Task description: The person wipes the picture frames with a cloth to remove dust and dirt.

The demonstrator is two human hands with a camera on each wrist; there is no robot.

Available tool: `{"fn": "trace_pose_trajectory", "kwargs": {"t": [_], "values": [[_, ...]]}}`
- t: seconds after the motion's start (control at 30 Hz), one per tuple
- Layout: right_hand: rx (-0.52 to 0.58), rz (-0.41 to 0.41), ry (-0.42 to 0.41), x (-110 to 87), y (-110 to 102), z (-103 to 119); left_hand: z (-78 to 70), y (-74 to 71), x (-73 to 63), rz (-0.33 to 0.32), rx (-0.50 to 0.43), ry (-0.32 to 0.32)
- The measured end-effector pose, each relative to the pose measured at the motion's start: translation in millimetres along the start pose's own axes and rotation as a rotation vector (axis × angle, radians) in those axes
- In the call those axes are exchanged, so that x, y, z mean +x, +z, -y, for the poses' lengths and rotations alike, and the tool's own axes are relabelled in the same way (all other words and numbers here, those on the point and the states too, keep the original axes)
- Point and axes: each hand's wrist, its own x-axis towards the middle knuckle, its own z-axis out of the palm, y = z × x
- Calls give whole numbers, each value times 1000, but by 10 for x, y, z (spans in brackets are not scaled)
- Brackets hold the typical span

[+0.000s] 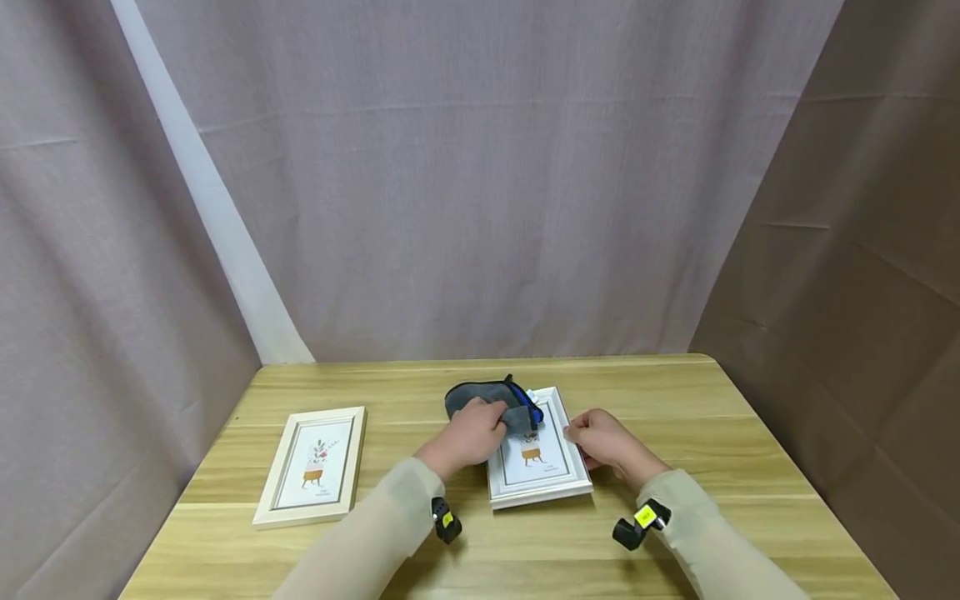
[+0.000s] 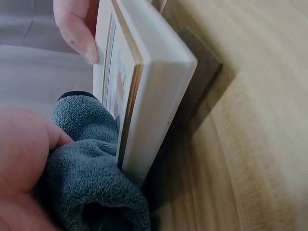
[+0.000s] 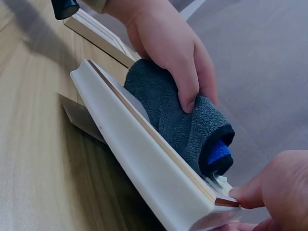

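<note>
A white picture frame leans back on the table, its potted-plant print facing up and towards me. My left hand grips a grey fleecy cloth with black edging and a blue underside. In the right wrist view the cloth lies against the frame's front, covering part of the print. My right hand pinches the frame's right edge, with the thumb on the front. The left wrist view shows the frame's thick white side and the cloth bunched under my left fingers.
Another cream frame with a similar print stands tilted on the left of the wooden table. A stand leg props the held frame from behind. Grey curtains hang behind the table, and a brown one on the right.
</note>
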Motion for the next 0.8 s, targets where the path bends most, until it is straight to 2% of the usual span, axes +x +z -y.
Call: {"fn": "trace_pose_trajectory", "kwargs": {"t": [0.43,0.67,0.8], "values": [[23,12,-18,-23,84,67,-106,-35,-370,13,108,54],[20,-8,-36,9,118,64,-183,-37,-554,41,171,85],[15,-25,-34,16,134,64,-192,-15,-637,36,203,102]]}}
